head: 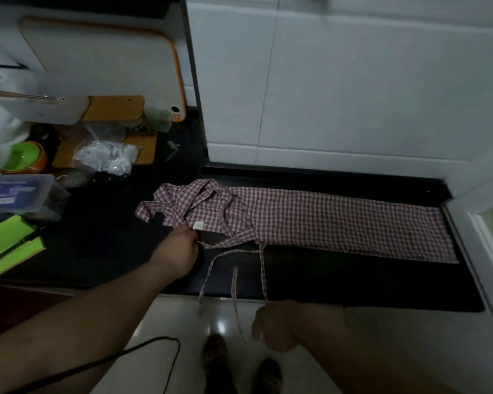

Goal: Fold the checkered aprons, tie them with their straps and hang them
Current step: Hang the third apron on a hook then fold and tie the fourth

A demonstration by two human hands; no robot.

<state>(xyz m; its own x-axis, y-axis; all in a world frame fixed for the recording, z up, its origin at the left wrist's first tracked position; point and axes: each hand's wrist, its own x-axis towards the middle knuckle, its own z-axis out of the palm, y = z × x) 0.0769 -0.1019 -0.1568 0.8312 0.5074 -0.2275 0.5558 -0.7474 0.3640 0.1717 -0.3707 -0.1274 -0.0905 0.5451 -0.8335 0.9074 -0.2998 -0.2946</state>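
Lying limp along the counter (pixel 353 282), the thin apron (pixel 325 220) handles best by its straps (pixel 264 268): left hand (pixel 182 245) pinches one, right hand (pixel 273 325) closes on another.

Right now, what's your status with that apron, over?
Left hand pinching a strap by the bib. Right hand holding a strap off the counter edge. Checkered apron folded lengthwise on counter. Nothing in the way.

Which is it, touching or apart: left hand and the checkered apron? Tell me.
Touching. The head view shows the left hand pinching the checkered apron at its near edge, by the small label.
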